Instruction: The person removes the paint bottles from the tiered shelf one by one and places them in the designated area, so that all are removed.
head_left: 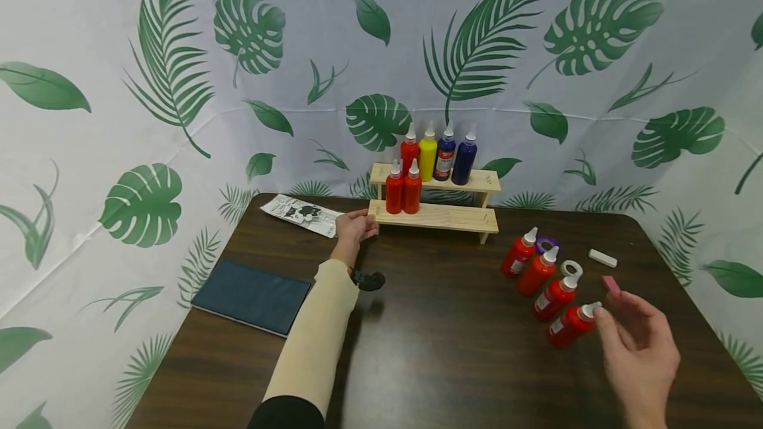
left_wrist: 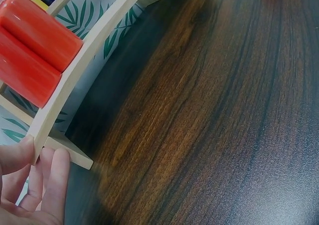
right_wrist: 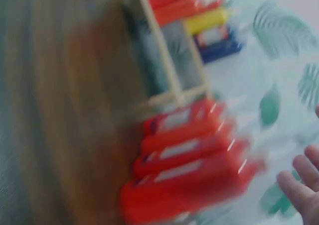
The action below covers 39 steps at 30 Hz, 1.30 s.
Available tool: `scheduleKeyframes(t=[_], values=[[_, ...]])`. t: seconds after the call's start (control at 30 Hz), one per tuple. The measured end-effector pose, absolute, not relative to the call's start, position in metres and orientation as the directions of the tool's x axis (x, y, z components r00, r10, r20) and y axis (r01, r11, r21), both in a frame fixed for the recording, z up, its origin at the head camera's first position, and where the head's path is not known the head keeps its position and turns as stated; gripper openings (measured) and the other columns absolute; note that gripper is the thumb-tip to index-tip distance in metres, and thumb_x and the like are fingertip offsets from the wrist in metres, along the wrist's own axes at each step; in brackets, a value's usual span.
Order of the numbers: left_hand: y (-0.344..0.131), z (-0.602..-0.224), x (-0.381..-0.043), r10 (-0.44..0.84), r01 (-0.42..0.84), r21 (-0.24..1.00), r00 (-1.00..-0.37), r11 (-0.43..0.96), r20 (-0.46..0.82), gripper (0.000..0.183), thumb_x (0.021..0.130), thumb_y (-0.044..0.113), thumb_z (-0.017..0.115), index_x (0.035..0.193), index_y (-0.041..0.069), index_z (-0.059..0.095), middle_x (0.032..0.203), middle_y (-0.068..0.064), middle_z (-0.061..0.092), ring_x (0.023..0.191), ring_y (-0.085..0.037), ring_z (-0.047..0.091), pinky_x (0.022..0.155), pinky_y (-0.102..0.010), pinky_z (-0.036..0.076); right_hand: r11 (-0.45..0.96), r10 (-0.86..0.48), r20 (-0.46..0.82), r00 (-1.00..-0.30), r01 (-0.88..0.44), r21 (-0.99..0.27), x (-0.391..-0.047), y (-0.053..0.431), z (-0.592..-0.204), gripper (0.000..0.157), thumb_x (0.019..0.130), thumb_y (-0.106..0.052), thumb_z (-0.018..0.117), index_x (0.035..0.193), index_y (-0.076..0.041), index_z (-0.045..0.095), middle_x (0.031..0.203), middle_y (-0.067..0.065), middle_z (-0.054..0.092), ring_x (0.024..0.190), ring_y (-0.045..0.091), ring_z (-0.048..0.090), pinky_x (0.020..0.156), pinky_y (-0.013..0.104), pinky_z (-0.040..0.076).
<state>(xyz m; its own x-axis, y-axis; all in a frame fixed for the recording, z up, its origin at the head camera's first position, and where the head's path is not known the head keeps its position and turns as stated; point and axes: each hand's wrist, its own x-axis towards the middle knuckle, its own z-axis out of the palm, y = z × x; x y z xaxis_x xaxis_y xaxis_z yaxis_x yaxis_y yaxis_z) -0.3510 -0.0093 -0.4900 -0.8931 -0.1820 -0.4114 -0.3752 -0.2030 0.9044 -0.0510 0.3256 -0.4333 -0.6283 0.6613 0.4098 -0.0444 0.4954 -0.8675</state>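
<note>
My left hand (head_left: 356,225) pinches the left end of a two-step wooden rack (head_left: 438,217), thumb on the lower board (left_wrist: 60,100) and fingers beneath it. Two red squeeze bottles (head_left: 394,190) stand on that lower step. On the upper step are a red, a yellow bottle (head_left: 427,156) and two dark blue bottles (head_left: 464,159). At the right, my right hand (head_left: 640,353) hangs with fingers apart beside the nearest red bottle (head_left: 569,328), its thumb close to the white nozzle. Blur softens the row of red bottles (right_wrist: 184,185) in the right wrist view.
Behind the red bottles lie a purple tape roll (head_left: 546,244), a white tape roll (head_left: 572,268), a white block (head_left: 603,257) and a pink block (head_left: 610,285). A dark blue folder (head_left: 250,295) and a printed packet (head_left: 303,214) lie at left. Leaf-print cloth hangs behind the table.
</note>
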Motion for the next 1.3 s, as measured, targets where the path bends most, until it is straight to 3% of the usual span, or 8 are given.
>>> scheduleKeyframes(t=[0.2, 0.33, 0.43, 0.53, 0.7, 1.0, 1.17, 1.3], values=[[-0.010, -0.492, -0.352, -0.190, -0.371, 0.905, -0.892, -0.207, -0.409, 0.024, 0.083, -0.002, 0.068, 0.107, -0.002, 0.068, 0.083, -0.015, 0.070, 0.067, -0.019, 0.068, 0.064, -0.032, 0.060, 0.605, 0.433, 0.660, -0.614, -0.345, -0.718, -0.072, 0.294, -0.400, 0.047, 0.077, 0.014, 0.070, 0.122, 0.004, 0.059, 0.120, 0.016, 0.062, 0.110, 0.015, 0.060, 0.093, 0.017, 0.049], [-0.009, -0.492, -0.351, -0.183, -0.366, 0.906, -0.896, -0.211, -0.404, 0.025, 0.083, -0.003, 0.067, 0.108, -0.003, 0.068, 0.084, -0.016, 0.071, 0.064, -0.018, 0.067, 0.061, -0.031, 0.060, 0.588, 0.297, 0.673, -0.677, -0.425, -0.688, -0.098, 0.270, -0.394, 0.048, 0.078, 0.012, 0.071, 0.123, 0.001, 0.059, 0.121, 0.016, 0.061, 0.111, 0.017, 0.058, 0.096, 0.017, 0.047], [-0.008, -0.491, -0.350, -0.185, -0.371, 0.906, -0.894, -0.205, -0.408, 0.025, 0.083, -0.004, 0.067, 0.108, -0.002, 0.068, 0.084, -0.016, 0.071, 0.062, -0.017, 0.066, 0.060, -0.030, 0.060, 0.584, 0.214, 0.595, -0.775, -0.387, -0.714, -0.126, 0.252, -0.399, 0.046, 0.083, -0.001, 0.072, 0.127, -0.006, 0.058, 0.124, 0.009, 0.061, 0.113, 0.019, 0.057, 0.095, 0.022, 0.049], [-0.008, -0.491, -0.351, -0.189, -0.378, 0.905, -0.891, -0.198, -0.413, 0.024, 0.083, -0.003, 0.068, 0.107, -0.001, 0.069, 0.084, -0.015, 0.071, 0.063, -0.017, 0.067, 0.061, -0.030, 0.060, 0.551, 0.144, 0.493, -0.858, -0.344, -0.760, -0.162, 0.236, -0.409, 0.044, 0.088, -0.015, 0.070, 0.130, -0.010, 0.056, 0.127, 0.008, 0.060, 0.114, 0.023, 0.057, 0.094, 0.036, 0.051], [-0.007, -0.490, -0.352, -0.187, -0.386, 0.902, -0.888, -0.196, -0.420, 0.024, 0.083, -0.002, 0.068, 0.107, -0.001, 0.068, 0.091, -0.019, 0.071, 0.068, -0.019, 0.068, 0.065, -0.032, 0.060, 0.503, 0.070, 0.352, -0.934, -0.271, -0.821, -0.226, 0.214, -0.427, 0.048, 0.092, -0.021, 0.066, 0.136, -0.011, 0.050, 0.129, 0.012, 0.058, 0.118, 0.030, 0.056, 0.093, 0.051, 0.051], [-0.008, -0.488, -0.353, -0.184, -0.393, 0.897, -0.885, -0.202, -0.429, 0.027, 0.083, -0.003, 0.069, 0.109, -0.002, 0.068, 0.091, -0.020, 0.071, 0.066, -0.020, 0.067, 0.058, -0.030, 0.060, 0.495, 0.138, 0.257, -0.957, -0.159, -0.855, -0.302, 0.175, -0.443, 0.058, 0.094, -0.024, 0.062, 0.145, -0.008, 0.039, 0.138, 0.016, 0.049, 0.125, 0.033, 0.048, 0.099, 0.046, 0.048], [-0.006, -0.488, -0.353, -0.179, -0.385, 0.903, -0.891, -0.189, -0.417, 0.026, 0.083, -0.003, 0.068, 0.109, -0.002, 0.068, 0.102, -0.025, 0.069, 0.076, -0.025, 0.070, 0.068, -0.034, 0.060, 0.501, 0.194, 0.305, -0.932, -0.174, -0.848, -0.322, 0.161, -0.446, 0.057, 0.094, -0.025, 0.063, 0.144, -0.009, 0.040, 0.139, 0.013, 0.049, 0.125, 0.028, 0.049, 0.100, 0.043, 0.048], [-0.009, -0.490, -0.353, -0.185, -0.381, 0.904, -0.891, -0.195, -0.415, 0.026, 0.083, -0.004, 0.067, 0.109, -0.002, 0.068, 0.100, -0.024, 0.069, 0.086, -0.029, 0.070, 0.072, -0.037, 0.060, 0.519, 0.209, 0.301, -0.930, -0.155, -0.840, -0.331, 0.152, -0.444, 0.056, 0.093, -0.025, 0.063, 0.142, -0.007, 0.041, 0.136, 0.013, 0.048, 0.123, 0.027, 0.048, 0.105, 0.042, 0.043]])
